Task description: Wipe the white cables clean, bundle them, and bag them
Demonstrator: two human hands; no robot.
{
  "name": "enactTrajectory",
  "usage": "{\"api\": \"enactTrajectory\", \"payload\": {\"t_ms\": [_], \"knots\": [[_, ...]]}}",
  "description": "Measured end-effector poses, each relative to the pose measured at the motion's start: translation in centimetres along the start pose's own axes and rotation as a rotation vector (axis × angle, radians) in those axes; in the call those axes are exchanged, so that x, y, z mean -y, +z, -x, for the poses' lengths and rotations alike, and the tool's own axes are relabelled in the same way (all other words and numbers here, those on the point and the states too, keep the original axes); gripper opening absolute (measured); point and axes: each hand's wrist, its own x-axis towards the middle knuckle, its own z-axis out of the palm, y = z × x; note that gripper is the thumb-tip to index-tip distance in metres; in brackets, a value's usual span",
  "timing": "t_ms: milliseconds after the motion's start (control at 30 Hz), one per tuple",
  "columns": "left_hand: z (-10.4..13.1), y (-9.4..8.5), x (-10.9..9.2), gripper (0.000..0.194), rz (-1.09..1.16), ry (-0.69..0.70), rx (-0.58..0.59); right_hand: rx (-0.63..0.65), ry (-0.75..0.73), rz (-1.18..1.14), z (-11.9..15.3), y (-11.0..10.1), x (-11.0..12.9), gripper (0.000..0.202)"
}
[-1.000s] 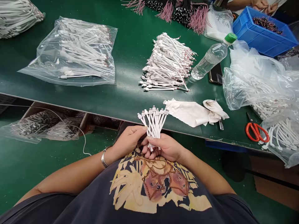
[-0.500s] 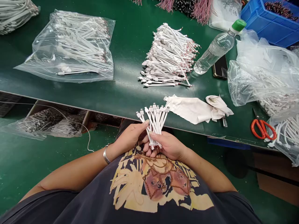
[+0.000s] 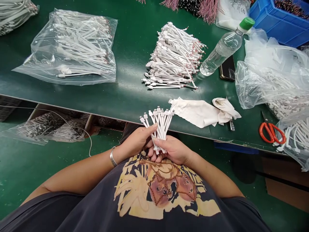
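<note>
Between my hands, just off the table's front edge, is a fanned bunch of short white USB cables (image 3: pixel 161 124). Their plugs point away from me and the cut ends lie toward my body. My right hand (image 3: pixel 175 149) is closed round the lower part of the bunch, its thumb across the front. From the left, my left hand (image 3: pixel 139 139) grips the bunch too, its thumb laid over the cables and its other fingers partly hidden behind. On the table ahead lies a large pile of like white cables (image 3: pixel 175 58).
A clear bag of cables (image 3: pixel 84 48) lies at the left. To the right are a tilted-looking water bottle (image 3: pixel 220 48), a phone (image 3: pixel 227 69), a white cloth (image 3: pixel 195 112), red-handled scissors (image 3: pixel 271 132) and plastic bags of cables (image 3: pixel 277 83). A blue crate (image 3: pixel 277 25) stands behind.
My left thumb has slid a little to the right across the cables, and the left wrist has shifted slightly with it. My right hand keeps its hold.
</note>
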Motion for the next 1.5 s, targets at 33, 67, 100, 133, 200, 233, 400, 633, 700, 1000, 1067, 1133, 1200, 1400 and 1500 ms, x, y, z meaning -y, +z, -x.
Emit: {"api": "enactTrajectory", "payload": {"t_ms": [33, 67, 100, 133, 200, 233, 400, 633, 700, 1000, 1067, 1133, 1200, 1400, 1500], "knots": [[-0.1, 0.1, 0.0, 0.059, -0.011, -0.008, -0.015, 0.001, -0.002, 0.003, 0.0, 0.0, 0.0, 0.04], [-0.2, 0.3, -0.1, 0.058, -0.02, -0.002, -0.028, 0.001, -0.007, 0.003, 0.1, 0.0, 0.0, 0.04], [-0.2, 0.4, -0.2, 0.056, -0.029, 0.016, -0.036, 0.001, -0.013, 0.0, 0.1, 0.0, 0.0, 0.041], [-0.2, 0.5, -0.3, 0.054, -0.039, 0.04, -0.035, 0.001, -0.02, -0.006, 0.1, 0.0, -0.1, 0.042], [0.0, 0.7, -0.4, 0.052, -0.07, 0.084, -0.016, -0.004, -0.033, -0.018, 0.2, -0.1, -0.1, 0.044], [0.1, 0.7, -0.4, 0.052, -0.087, 0.102, -0.014, -0.009, -0.037, -0.021, 0.2, -0.1, -0.2, 0.044], [0.6, 0.4, -0.2, 0.055, -0.112, 0.116, -0.031, -0.033, -0.054, -0.008, 0.2, 0.0, -0.2, 0.047], [0.2, 0.3, 0.3, 0.054, -0.01, 0.103, -0.021, -0.046, -0.031, -0.031, 0.2, 0.1, -0.1, 0.045], [0.0, 0.4, 0.2, 0.055, 0.002, 0.077, 0.025, -0.036, -0.025, -0.023, 0.2, 0.1, -0.1, 0.041], [-0.1, 0.7, -0.1, 0.052, -0.166, 0.113, -0.001, -0.054, -0.029, 0.016, 0.2, 0.0, 0.0, 0.049], [0.2, 0.7, -0.1, 0.052, -0.203, 0.142, -0.022, -0.063, -0.053, 0.029, 0.3, 0.1, -0.1, 0.054], [0.5, 0.8, -0.2, 0.051, -0.22, 0.173, -0.045, -0.095, -0.1, 0.057, 0.4, 0.2, -0.2, 0.056], [0.8, 0.9, -0.2, 0.051, -0.226, 0.204, -0.08, -0.135, -0.153, 0.099, 0.5, 0.4, -0.3, 0.057], [0.8, 0.9, 0.2, 0.051, -0.188, 0.195, -0.118, -0.166, -0.16, 0.151, 0.6, 0.5, -0.2, 0.065], [0.9, 0.9, 0.4, 0.051, -0.149, 0.191, -0.122, -0.163, -0.159, 0.161, 0.6, 0.5, -0.1, 0.066]]}}
